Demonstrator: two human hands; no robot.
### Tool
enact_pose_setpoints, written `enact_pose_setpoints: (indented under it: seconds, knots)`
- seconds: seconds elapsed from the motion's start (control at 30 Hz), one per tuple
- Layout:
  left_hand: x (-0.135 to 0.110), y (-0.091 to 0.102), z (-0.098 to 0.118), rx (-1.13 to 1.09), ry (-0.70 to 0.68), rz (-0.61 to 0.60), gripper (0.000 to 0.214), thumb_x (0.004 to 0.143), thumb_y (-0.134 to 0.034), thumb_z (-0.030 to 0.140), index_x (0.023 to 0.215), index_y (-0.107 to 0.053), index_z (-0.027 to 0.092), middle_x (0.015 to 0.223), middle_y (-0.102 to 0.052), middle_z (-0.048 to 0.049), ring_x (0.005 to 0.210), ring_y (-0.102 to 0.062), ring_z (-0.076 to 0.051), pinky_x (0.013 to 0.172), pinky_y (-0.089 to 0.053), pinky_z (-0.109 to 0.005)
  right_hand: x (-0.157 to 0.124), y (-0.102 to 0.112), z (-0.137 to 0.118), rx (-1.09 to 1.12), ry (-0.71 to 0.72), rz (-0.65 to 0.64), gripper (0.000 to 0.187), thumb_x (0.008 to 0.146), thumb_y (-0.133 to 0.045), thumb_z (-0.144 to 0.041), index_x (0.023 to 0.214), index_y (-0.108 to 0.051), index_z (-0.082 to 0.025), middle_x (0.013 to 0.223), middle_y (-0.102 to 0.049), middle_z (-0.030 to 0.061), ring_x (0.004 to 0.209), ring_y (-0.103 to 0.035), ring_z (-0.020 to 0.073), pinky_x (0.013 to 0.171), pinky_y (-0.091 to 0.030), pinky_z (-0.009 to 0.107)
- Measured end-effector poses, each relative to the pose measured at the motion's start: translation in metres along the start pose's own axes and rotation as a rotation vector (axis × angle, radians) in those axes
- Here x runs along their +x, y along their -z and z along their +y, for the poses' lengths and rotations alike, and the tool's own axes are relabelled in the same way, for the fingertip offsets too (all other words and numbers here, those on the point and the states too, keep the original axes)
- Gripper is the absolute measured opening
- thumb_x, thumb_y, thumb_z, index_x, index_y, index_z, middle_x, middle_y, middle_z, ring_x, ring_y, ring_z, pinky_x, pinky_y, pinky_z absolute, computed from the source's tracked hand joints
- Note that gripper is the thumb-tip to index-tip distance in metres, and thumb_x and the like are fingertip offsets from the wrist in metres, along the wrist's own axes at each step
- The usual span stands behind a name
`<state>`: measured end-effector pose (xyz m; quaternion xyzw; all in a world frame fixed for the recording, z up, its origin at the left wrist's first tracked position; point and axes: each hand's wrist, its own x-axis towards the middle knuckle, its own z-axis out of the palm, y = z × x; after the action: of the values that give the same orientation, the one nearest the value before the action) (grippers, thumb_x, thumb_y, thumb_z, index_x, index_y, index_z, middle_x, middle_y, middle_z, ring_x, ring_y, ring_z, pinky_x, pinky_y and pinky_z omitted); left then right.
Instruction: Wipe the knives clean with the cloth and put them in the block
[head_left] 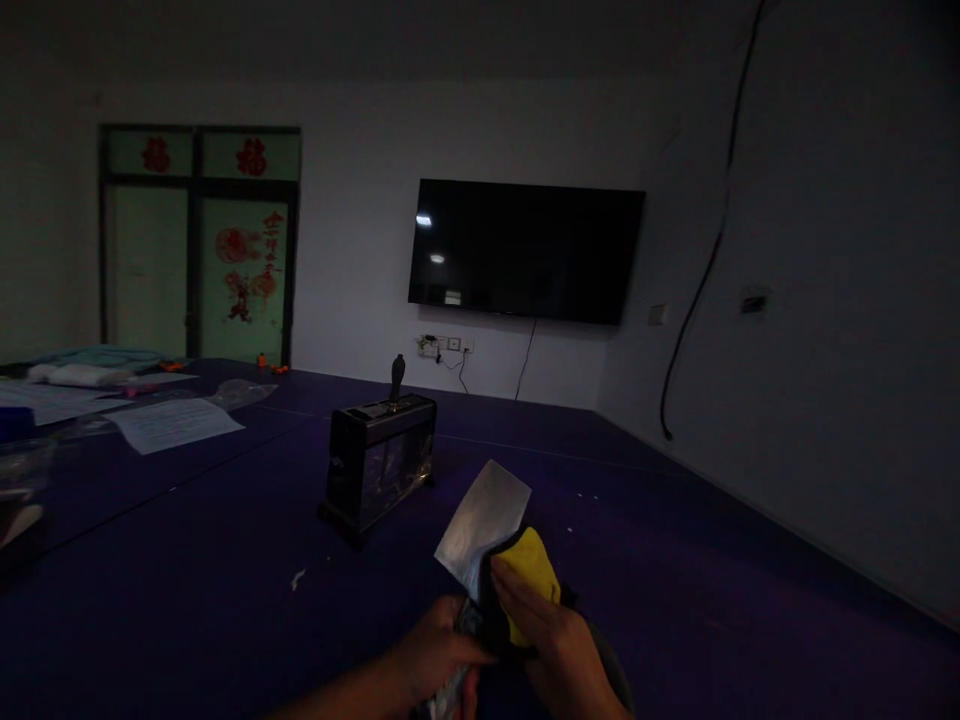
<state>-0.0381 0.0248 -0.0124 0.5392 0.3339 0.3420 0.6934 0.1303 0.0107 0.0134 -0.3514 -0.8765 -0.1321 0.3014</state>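
My left hand (442, 655) is closed round the handle of a cleaver (484, 515), whose broad metal blade points up and away from me. In my right hand (559, 645) is a yellow cloth (531, 570) with a dark edge, its fingers pressing it against the lower part of the blade. Part of the handle is hidden by the left hand's fingers and the cloth. Beyond the blade, to its left, a dark box-shaped holder (382, 465) with clear sides stands on the table. A dark handle (397, 378) sticks up from its top.
The table (225, 540) has a dark purple-blue top with small white scraps (298, 579) on it. Printed sheets (176, 424), clear plastic bags (244, 392) and a folded pale cloth (97, 358) lie at the left. A dark round thing (615, 670), partly hidden, is beside my right hand.
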Motion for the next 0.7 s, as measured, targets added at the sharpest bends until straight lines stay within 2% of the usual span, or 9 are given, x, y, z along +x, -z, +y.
enact_pose_setpoints:
  seconds: [0.1, 0.17, 0.37, 0.57, 0.7]
  knots:
    - [-0.004, -0.001, 0.003, -0.022, -0.028, 0.103, 0.035, 0.054, -0.065, 0.026, 0.082, -0.047, 0.014, 0.045, -0.051, 0.0041, 0.035, -0.045, -0.009, 0.037, -0.031, -0.018, 0.001, 0.003, -0.004, 0.006, 0.043, -0.035, 0.091, 0.04, -0.031, 0.001, 0.128, -0.04, -0.021, 0.127, -0.043, -0.0005, 0.108, -0.049, 0.0134, 0.089, -0.041, 0.023]
    - [-0.008, -0.002, 0.007, -0.023, -0.07, 0.143, 0.032, 0.05, -0.064, 0.017, 0.078, -0.048, 0.014, 0.054, -0.055, 0.0025, 0.044, -0.049, -0.009, 0.042, -0.034, -0.018, 0.001, 0.005, -0.008, 0.024, 0.072, -0.063, 0.089, 0.041, -0.031, 0.0, 0.127, -0.041, -0.019, 0.128, -0.042, 0.0009, 0.107, -0.05, 0.0127, 0.088, -0.041, 0.021]
    - [-0.013, -0.006, 0.013, -0.003, 0.058, 0.032, 0.037, 0.054, -0.052, 0.02, 0.089, -0.043, 0.015, 0.041, -0.048, 0.005, 0.031, -0.043, -0.011, 0.036, -0.029, -0.018, 0.003, 0.009, -0.015, 0.053, 0.078, -0.067, 0.091, 0.039, -0.031, -0.002, 0.128, -0.039, -0.018, 0.129, -0.04, 0.0022, 0.105, -0.052, 0.0131, 0.086, -0.043, 0.021]
    - [-0.02, -0.009, 0.017, -0.025, -0.034, -0.095, 0.044, 0.059, -0.057, 0.027, 0.097, -0.042, 0.013, 0.042, -0.049, 0.0047, 0.033, -0.046, -0.011, 0.035, -0.03, -0.016, 0.004, 0.014, -0.017, 0.027, 0.125, -0.013, 0.089, 0.042, -0.031, -0.002, 0.13, -0.036, -0.017, 0.129, -0.04, 0.004, 0.101, -0.055, 0.0132, 0.08, -0.046, 0.021]
    - [-0.022, -0.008, 0.016, -0.017, -0.045, -0.052, 0.044, 0.06, -0.06, 0.026, 0.098, -0.041, 0.014, 0.043, -0.049, 0.0069, 0.034, -0.045, -0.009, 0.035, -0.032, -0.016, 0.002, 0.012, -0.016, 0.007, 0.159, 0.035, 0.089, 0.042, -0.031, -0.003, 0.13, -0.035, -0.015, 0.13, -0.04, 0.0064, 0.099, -0.057, 0.0145, 0.078, -0.047, 0.023]
